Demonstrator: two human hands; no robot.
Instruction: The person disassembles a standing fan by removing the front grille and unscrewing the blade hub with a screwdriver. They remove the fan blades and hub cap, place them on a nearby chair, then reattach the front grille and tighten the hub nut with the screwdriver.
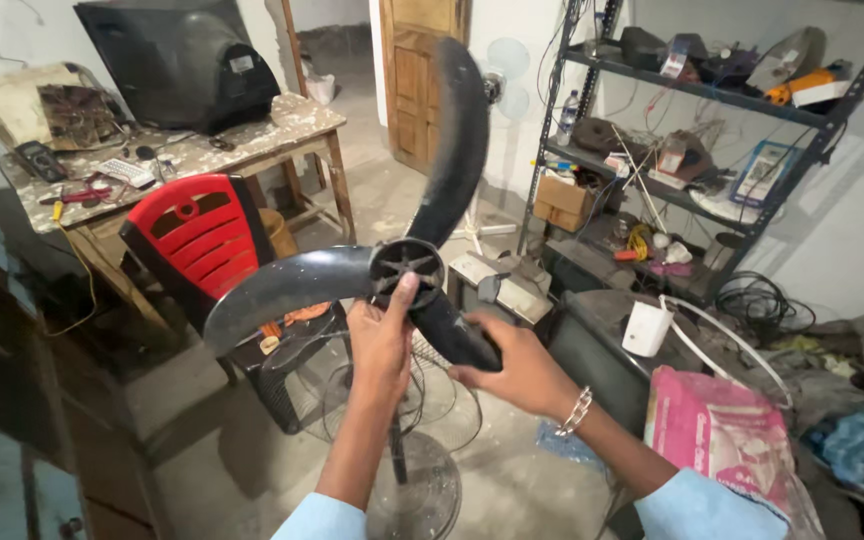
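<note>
Overhead, we hold the fan blade (392, 250) up in the air above the wire guard (392, 400) on the floor (212, 460), hub toward us so its ribs show. Our right hand (512, 370) is clenched around the lower blade to steady it. Our left hand (380, 345) grips the hub's edge, thumb pressed against the rim, keeping it from turning.

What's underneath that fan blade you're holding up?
Below the fan blade sit a wire fan guard and a round stand base on the floor. Both hands and forearms cover part of the guard.
</note>
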